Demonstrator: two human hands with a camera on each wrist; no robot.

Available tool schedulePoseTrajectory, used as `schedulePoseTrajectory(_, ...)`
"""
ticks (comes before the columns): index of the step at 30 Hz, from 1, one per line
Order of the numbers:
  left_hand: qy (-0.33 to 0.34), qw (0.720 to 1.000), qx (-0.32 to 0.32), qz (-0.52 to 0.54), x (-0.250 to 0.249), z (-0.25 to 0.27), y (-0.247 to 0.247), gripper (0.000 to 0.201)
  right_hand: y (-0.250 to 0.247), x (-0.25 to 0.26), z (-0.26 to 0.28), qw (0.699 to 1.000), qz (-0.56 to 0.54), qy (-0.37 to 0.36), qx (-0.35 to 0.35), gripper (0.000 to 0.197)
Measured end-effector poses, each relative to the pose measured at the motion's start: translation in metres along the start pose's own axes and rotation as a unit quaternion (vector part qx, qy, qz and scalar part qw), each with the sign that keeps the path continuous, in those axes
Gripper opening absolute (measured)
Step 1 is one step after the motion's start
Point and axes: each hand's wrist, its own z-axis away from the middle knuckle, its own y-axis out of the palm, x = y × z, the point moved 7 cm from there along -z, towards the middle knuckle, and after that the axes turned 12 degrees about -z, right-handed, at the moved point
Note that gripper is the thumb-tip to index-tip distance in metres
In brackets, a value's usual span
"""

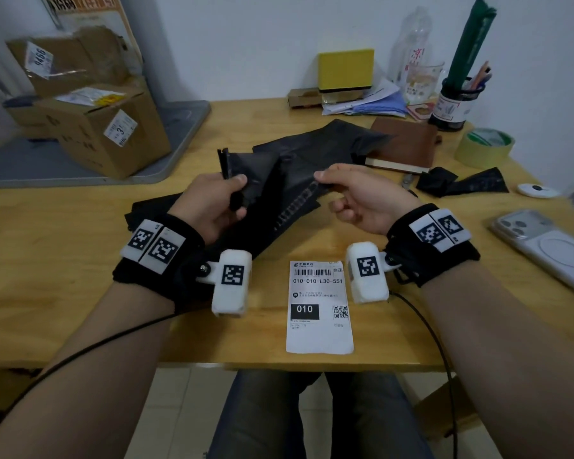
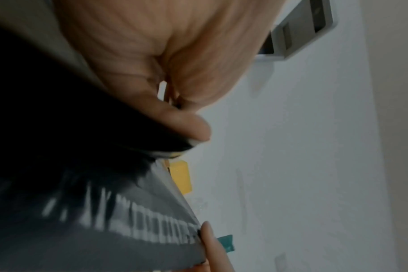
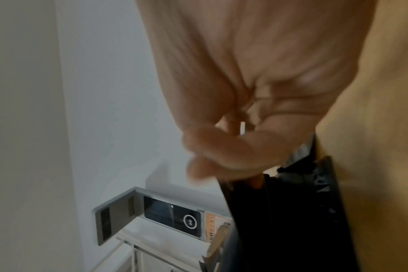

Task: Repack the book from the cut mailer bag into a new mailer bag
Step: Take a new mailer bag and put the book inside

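Both hands hold a black mailer bag (image 1: 279,193) above the wooden table (image 1: 63,260), spread between them. My left hand (image 1: 219,200) grips its left edge, fingers curled round the plastic (image 2: 93,220). My right hand (image 1: 352,197) pinches the right edge between thumb and fingers (image 3: 280,211). A brown book (image 1: 405,144) lies flat behind the bag, at the back right. Another black mailer bag (image 1: 328,137) lies crumpled beside the book. Cut black strips (image 1: 461,183) lie right of my right hand.
A white shipping label (image 1: 318,306) lies at the near table edge. A phone (image 1: 550,246) is at the right, a tape roll (image 1: 484,147) and pen cup (image 1: 458,101) behind. Cardboard boxes (image 1: 90,120) sit on a grey surface at left. A yellow block (image 1: 345,67) stands by the wall.
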Motion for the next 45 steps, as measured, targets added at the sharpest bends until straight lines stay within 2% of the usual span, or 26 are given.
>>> schedulePoseTrajectory(4, 0.040, 0.987, -0.022, 0.155, -0.024, 0.004, -0.007, 0.015, 0.012, 0.031, 0.011, 0.995, -0.077, -0.063, 0.012, 0.025)
schedulePoseTrajectory(7, 0.080, 0.971, -0.029, 0.226, -0.038, 0.008, -0.011, 0.019, 0.013, 0.053, 0.020, 0.982, -0.145, -0.121, -0.014, 0.014)
schedulePoseTrajectory(10, 0.093, 0.941, -0.046, 0.322, -0.044, 0.010, -0.013, 0.029, 0.008, 0.067, 0.027, 0.948, -0.266, -0.173, -0.031, 0.008)
schedulePoseTrajectory(13, 0.111, 0.905, -0.105, 0.397, -0.044, 0.008, -0.020, 0.030, 0.005, 0.071, 0.036, 0.934, -0.286, -0.210, -0.042, 0.010)
schedulePoseTrajectory(16, 0.137, 0.892, -0.176, 0.394, -0.042, 0.012, -0.031, 0.032, 0.004, 0.071, 0.044, 0.935, -0.251, -0.246, -0.043, 0.009)
schedulePoseTrajectory(20, 0.170, 0.878, -0.267, 0.359, -0.040, 0.022, -0.048, 0.024, 0.001, 0.070, 0.047, 0.932, -0.237, -0.264, -0.075, 0.011)
schedulePoseTrajectory(25, 0.190, 0.871, -0.334, 0.306, -0.029, 0.019, -0.067, 0.005, 0.004, 0.065, 0.043, 0.931, -0.240, -0.260, -0.089, 0.020)
schedulePoseTrajectory(28, 0.214, 0.862, -0.359, 0.285, -0.031, 0.014, -0.084, 0.012, 0.005, 0.064, 0.040, 0.927, -0.246, -0.266, -0.094, 0.027)
schedulePoseTrajectory(32, 0.245, 0.847, -0.409, 0.236, -0.035, 0.010, -0.105, 0.009, 0.004, 0.064, 0.036, 0.920, -0.250, -0.282, -0.109, 0.029)
schedulePoseTrajectory(37, 0.206, 0.860, -0.407, 0.228, -0.023, -0.012, -0.126, 0.014, 0.007, 0.063, 0.029, 0.917, -0.252, -0.289, -0.111, 0.027)
schedulePoseTrajectory(39, 0.173, 0.869, -0.391, 0.249, -0.018, -0.019, -0.129, 0.030, 0.009, 0.061, 0.025, 0.918, -0.251, -0.287, -0.107, 0.028)
schedulePoseTrajectory(41, 0.098, 0.889, -0.364, 0.258, -0.010, -0.029, -0.125, 0.054, 0.010, 0.060, 0.021, 0.918, -0.254, -0.285, -0.104, 0.028)
schedulePoseTrajectory(43, -0.007, 0.914, -0.327, 0.241, -0.001, -0.029, -0.115, 0.067, 0.010, 0.059, 0.019, 0.917, -0.262, -0.285, -0.099, 0.027)
schedulePoseTrajectory(45, -0.041, 0.944, -0.252, 0.209, -0.004, -0.028, -0.096, 0.052, 0.009, 0.060, 0.019, 0.916, -0.257, -0.291, -0.104, 0.026)
